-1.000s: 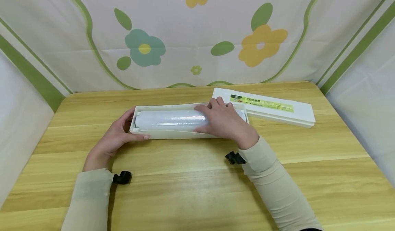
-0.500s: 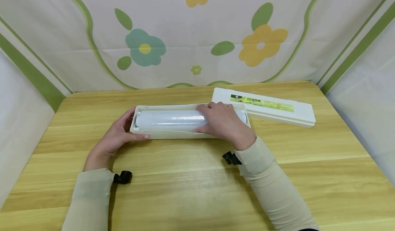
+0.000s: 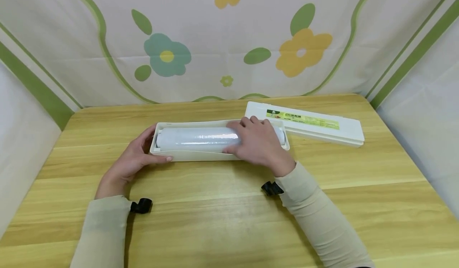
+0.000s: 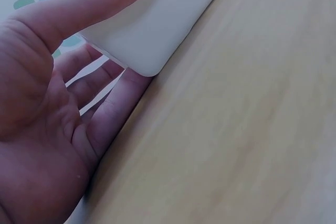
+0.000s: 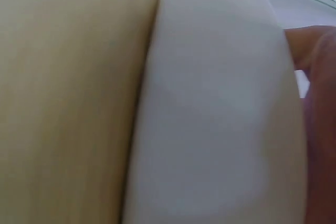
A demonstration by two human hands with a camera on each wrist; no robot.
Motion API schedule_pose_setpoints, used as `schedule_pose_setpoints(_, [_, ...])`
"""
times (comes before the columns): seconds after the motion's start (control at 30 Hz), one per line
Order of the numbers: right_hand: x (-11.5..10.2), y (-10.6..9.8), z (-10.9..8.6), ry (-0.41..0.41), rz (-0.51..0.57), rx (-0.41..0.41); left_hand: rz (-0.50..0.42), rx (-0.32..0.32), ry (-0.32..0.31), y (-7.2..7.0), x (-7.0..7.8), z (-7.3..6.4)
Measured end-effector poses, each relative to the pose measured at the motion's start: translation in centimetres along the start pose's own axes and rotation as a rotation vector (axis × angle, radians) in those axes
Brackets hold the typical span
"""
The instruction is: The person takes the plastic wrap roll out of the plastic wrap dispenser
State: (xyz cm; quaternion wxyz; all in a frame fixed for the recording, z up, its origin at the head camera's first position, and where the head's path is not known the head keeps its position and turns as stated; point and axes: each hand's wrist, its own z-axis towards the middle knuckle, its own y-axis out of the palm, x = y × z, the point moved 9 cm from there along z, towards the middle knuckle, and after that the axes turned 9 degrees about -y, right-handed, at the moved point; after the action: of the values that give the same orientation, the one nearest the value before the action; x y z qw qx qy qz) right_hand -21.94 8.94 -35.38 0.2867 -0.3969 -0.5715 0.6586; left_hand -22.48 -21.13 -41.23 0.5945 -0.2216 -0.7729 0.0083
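Note:
A long white box (image 3: pixel 197 156) lies on the wooden table with its top off. Inside it is a roll of cling film (image 3: pixel 193 137), shiny and whitish, running nearly the box's full length. My left hand (image 3: pixel 130 156) grips the box's left end, thumb along the front wall and fingers behind the end. In the left wrist view, that hand's fingers reach around the box corner (image 4: pixel 152 45). Over the roll's right part, my right hand (image 3: pixel 259 142) holds it between thumb and fingers. The front wall of the box (image 5: pixel 215 103) fills much of the right wrist view, hiding most of that hand.
Behind the box at the right lies its long white lid (image 3: pixel 349 132), with a green and yellow label (image 3: pixel 312 120). Black clip-like mounts (image 3: pixel 141 206) stick out from both sleeves. A flower-printed cloth (image 3: pixel 215 41) hangs at the table's back edge.
My right hand's knuckles have come down a little over the roll, and its wrist has shifted slightly left. The left hand, box and lid keep their places.

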Motion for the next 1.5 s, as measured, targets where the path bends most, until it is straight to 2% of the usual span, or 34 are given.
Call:
schedule_pose_setpoints(0.23, [0.0, 0.1, -0.2, -0.035, -0.019, 0.069, -0.001, -0.003, 0.007, 0.0, -0.2, 0.0])
schedule_pose_setpoints(0.5, [0.1, -0.8, -0.5, -0.087, -0.03, 0.139, 0.005, 0.0, 0.023, 0.0, 0.0, 0.1])
schedule_pose_setpoints(0.63, [0.5, -1.4, -0.7, -0.089, 0.033, 0.165, 0.014, 0.001, 0.03, 0.1, 0.3, 0.0])
schedule_pose_setpoints(0.83, [1.1, -2.4, -1.1, -0.06, 0.217, 0.187, 0.013, 0.016, 0.02, -0.1, 0.3, -0.1])
schedule_pose_setpoints(0.97, [0.8, -2.6, -1.1, -0.07, 0.259, 0.193, 0.023, 0.035, 0.014, -0.3, 0.1, -0.3])
schedule_pose_setpoints(1.3, [0.3, -2.4, -1.1, -0.102, 0.184, 0.184, 0.002, 0.028, 0.056, 0.0, 0.4, -0.4])
schedule_pose_setpoints(1.5, [-0.2, -2.6, -1.2, -0.137, 0.148, 0.211, 0.013, 0.041, 0.047, -0.2, 0.3, -0.4])
